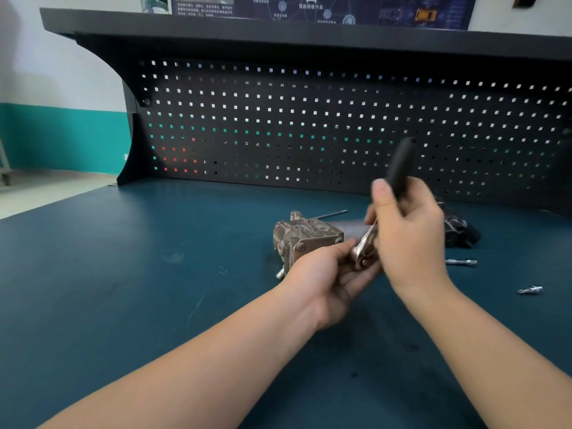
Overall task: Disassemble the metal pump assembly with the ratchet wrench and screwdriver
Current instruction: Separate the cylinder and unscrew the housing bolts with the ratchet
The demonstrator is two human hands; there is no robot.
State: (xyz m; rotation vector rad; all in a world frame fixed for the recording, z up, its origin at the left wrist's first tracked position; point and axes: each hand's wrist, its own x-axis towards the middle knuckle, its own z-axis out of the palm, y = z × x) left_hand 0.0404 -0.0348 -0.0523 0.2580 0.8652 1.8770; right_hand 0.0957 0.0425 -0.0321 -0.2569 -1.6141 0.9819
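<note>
Two bare forearms reach in from the near edge over the dark teal surface (130,274). The left hand (328,286) lies palm up, its fingers (360,278) curled under the chrome head of the ratchet wrench (366,249) and cradling it, thumb alongside. The right hand (408,239) is just right of the wrench head and grips the wrench's black handle, fingers wrapped round it with the thumb lying up along it; the handle rises up and away from the hand (its far end is blurred).

Just left of the wrench head and a little beyond it, the metal pump assembly (305,239) rests on the surface, a tarnished block with bolt heads on its near face. The left thumb comes close to its right corner; whether it touches cannot be told.

Right of the wrench, well apart, a slim chrome extension bar (461,262) lies on the surface, and nearer than it a small chrome fitting (530,290).

Beyond the pump, a thin dark shaft (332,214) lies on the surface, likely the screwdriver. Behind the right hand sits a dark lumpy object (461,232), partly hidden.

Farthest back stands a black pegboard (309,125) under a dark shelf (278,26).
</note>
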